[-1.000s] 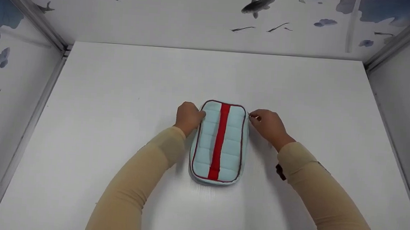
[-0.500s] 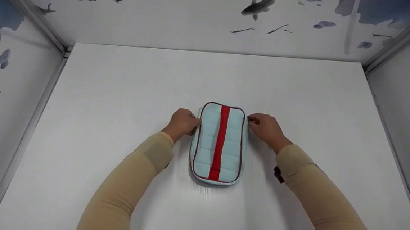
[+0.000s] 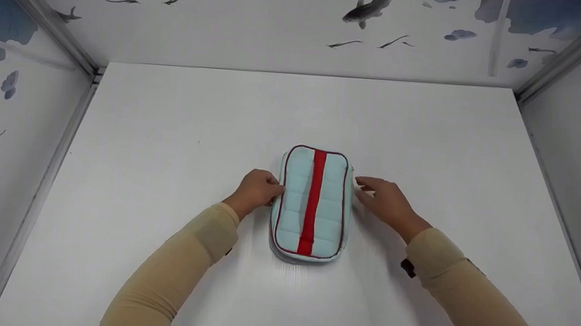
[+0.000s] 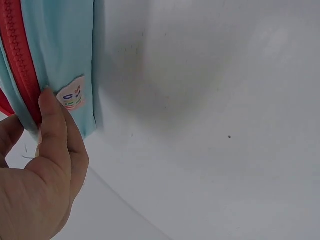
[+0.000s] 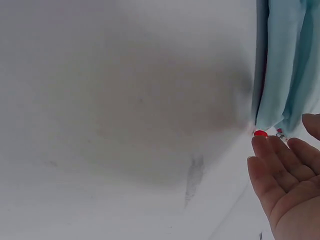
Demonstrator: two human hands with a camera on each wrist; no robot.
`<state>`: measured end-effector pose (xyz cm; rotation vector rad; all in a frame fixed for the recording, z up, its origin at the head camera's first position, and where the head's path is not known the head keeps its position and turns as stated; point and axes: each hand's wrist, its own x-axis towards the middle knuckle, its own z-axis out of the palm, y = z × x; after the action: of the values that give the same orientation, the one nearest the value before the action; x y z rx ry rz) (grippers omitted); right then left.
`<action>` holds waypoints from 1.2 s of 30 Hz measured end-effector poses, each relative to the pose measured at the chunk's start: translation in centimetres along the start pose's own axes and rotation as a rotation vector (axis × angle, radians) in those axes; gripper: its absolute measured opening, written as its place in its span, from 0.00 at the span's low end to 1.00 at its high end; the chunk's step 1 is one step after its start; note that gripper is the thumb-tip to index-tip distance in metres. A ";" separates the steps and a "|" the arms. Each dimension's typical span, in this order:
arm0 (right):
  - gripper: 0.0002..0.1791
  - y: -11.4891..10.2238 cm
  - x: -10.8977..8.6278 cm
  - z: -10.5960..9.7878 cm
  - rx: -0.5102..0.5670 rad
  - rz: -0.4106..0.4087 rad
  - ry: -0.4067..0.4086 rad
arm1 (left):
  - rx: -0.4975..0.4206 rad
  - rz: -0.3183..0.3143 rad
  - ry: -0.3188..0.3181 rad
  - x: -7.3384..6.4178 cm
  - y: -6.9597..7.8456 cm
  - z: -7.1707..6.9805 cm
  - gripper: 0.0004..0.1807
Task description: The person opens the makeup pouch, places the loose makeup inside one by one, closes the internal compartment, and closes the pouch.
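A light blue zip pouch (image 3: 295,199) with dark red piping lies on the white table, a red strap (image 3: 312,200) running down its top. My left hand (image 3: 255,191) pinches the pouch's left edge between thumb and fingers. In the left wrist view, those fingers lie along a red zipper (image 4: 19,50), close to a small printed label (image 4: 73,93). Beside the pouch's right edge is my right hand (image 3: 389,203), its fingers loosely extended and holding nothing. Past its fingertips in the right wrist view, a small red piece (image 5: 260,133) and a metal bit (image 5: 280,134) show at the pouch's end.
The white table (image 3: 171,108) surrounds the pouch on every side. A back wall (image 3: 258,38) printed with fish and side panels (image 3: 44,94) with metal frame rails enclose it.
My left hand has slid down along the pouch's left edge, toward me. The right hand has left the upper right edge, moving nearer and slightly outward as its fingers loosened. The pouch barely shifted.
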<state>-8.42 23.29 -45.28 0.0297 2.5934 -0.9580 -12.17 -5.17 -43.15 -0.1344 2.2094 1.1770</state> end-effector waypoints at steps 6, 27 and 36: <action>0.22 -0.9 -3.1 1.0 0.029 0.010 -0.028 | -0.063 -0.028 -0.018 -0.8 -1.3 0.4 0.07; 0.21 -2.4 -2.8 2.2 0.052 0.048 -0.091 | -0.257 -0.075 0.026 -2.3 -3.0 2.3 0.10; 0.20 -3.3 -0.6 1.5 -0.021 0.037 -0.105 | -0.293 -0.109 0.071 -2.6 -3.5 3.2 0.13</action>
<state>-7.80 19.90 -44.08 0.0207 2.4986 -0.8945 -7.26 -5.30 -45.48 -0.4173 2.0486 1.4464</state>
